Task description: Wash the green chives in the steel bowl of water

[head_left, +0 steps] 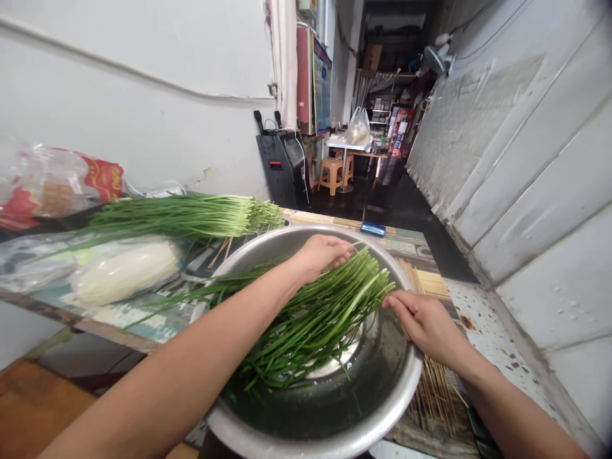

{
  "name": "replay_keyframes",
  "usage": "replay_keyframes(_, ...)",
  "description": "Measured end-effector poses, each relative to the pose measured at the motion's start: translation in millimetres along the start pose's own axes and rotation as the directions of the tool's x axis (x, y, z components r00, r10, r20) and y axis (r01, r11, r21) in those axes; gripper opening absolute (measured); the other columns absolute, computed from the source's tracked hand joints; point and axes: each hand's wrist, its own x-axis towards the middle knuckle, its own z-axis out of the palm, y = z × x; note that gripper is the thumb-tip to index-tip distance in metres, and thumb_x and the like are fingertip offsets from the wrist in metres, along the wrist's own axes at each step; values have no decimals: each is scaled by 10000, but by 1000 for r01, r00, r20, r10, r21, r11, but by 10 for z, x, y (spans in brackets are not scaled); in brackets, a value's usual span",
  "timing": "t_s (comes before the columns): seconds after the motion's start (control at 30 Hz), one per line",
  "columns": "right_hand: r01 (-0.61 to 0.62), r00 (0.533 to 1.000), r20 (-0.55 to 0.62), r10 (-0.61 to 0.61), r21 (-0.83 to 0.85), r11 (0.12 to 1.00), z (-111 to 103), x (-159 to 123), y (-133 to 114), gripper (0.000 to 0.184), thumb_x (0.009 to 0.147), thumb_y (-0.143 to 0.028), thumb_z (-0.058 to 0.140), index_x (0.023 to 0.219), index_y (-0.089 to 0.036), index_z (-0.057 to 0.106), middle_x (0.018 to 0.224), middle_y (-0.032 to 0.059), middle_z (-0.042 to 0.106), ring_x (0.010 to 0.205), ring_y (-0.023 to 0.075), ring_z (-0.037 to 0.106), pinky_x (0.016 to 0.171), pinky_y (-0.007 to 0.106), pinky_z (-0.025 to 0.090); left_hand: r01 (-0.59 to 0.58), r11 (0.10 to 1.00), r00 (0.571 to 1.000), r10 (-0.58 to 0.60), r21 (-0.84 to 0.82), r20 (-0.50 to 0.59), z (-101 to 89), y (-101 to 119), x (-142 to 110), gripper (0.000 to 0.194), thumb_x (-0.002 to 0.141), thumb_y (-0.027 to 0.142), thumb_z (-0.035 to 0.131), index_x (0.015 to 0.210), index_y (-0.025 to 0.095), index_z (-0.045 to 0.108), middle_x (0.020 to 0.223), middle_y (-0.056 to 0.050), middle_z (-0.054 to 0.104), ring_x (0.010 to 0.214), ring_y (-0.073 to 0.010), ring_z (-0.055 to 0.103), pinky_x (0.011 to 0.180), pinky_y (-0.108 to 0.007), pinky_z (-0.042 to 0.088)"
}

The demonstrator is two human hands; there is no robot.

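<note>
A bunch of long green garlic chives (329, 312) lies in a wide metal basin (329, 440), cut ends toward the upper right and leaves trailing down and left. My left hand (322, 255) is above the chives, fingers pinched on a thin pale-green stalk whose tip pokes out past the fingertips. At the basin's right rim, my right hand (421, 319) is closed in a pinch against the outermost cut ends. What lies between its fingertips is too small to make out. Some water shows in the basin's bottom.
More chives (191, 213) are heaped on the table behind and left, by a plastic-wrapped white bundle (129, 271) and a red-printed bag (62, 182). Bamboo skewers (437, 389) lie right of the basin; a blue shiny object (373, 229) sits behind it. A black speaker-like box (283, 166) stands beyond.
</note>
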Motion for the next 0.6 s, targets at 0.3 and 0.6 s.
replay_keyframes(0.3, 3, 1000, -5, -3, 1, 1000, 19, -1, 15, 340, 929, -332, 316, 825, -196, 611, 433, -54, 479, 417, 113, 475, 523, 236, 384, -8, 1000, 1000, 8, 0, 4, -3, -18, -10, 116, 806, 78, 555, 826, 70, 669, 707, -57, 635, 542, -49, 510, 515, -178, 381)
replay_keyframes(0.6, 11, 1000, -12, -11, -2, 1000, 21, 1, 16, 335, 928, -319, 317, 828, -195, 612, 442, -53, 482, 427, 113, 486, 540, 238, 392, -75, 993, 997, 75, 96, 6, 21, -69, 6, 147, 790, 58, 529, 813, 85, 671, 654, -25, 600, 527, -48, 465, 484, -170, 340)
